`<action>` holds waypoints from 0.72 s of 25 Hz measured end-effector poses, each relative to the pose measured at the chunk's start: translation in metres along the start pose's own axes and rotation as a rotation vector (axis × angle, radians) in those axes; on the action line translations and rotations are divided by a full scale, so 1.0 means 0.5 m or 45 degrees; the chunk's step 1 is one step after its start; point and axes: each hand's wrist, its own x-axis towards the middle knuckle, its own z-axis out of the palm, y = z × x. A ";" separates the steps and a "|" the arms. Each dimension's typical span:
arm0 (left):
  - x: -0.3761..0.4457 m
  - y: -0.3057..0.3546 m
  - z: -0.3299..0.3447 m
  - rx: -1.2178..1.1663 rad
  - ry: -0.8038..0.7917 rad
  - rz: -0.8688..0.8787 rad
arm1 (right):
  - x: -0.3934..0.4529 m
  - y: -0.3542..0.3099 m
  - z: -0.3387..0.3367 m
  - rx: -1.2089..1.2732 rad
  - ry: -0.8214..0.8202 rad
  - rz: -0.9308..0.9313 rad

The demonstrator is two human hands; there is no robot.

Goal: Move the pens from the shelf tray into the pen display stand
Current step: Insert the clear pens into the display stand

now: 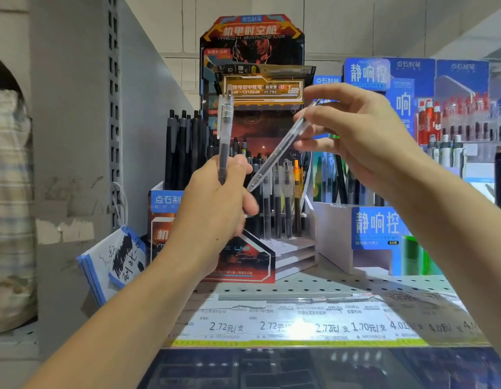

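A: What are my hands doing?

B: Your left hand (215,197) is curled round a clear pen (225,130), upright, probably parked until the other is placed. Your right hand (356,136) pinches a second pen (277,150) near its top, tip slanting down at the stand (271,192).

A: So that one goes in first, I'd guess?

B: Likely; several pens (277,203) already stand in its slots, right below the tip. (No shelf tray is visible; the shelf (328,284) lies beneath.)

left hand (215,197) grips upright clear plastic pen (224,136), frame centre | right hand (353,136) pinches tilted clear plastic pen (277,153) | red-black cardboard display stand (252,51) behind
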 end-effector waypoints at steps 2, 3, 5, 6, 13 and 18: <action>0.000 0.002 -0.004 0.027 0.022 -0.009 | 0.000 0.010 -0.004 -0.114 -0.009 -0.014; -0.001 0.005 -0.004 0.019 0.016 -0.023 | -0.002 0.017 -0.003 -0.206 -0.026 -0.016; -0.003 0.013 0.000 -0.012 -0.003 -0.092 | -0.006 0.035 -0.001 -0.388 -0.090 -0.005; -0.004 0.018 0.002 -0.045 -0.023 -0.131 | -0.008 0.044 0.001 -0.469 -0.121 0.001; -0.005 0.022 0.013 -0.302 -0.121 -0.148 | -0.013 0.077 0.013 -0.706 -0.217 -0.032; -0.003 0.014 0.020 -0.332 -0.054 -0.075 | -0.013 0.087 0.019 -0.709 -0.230 -0.029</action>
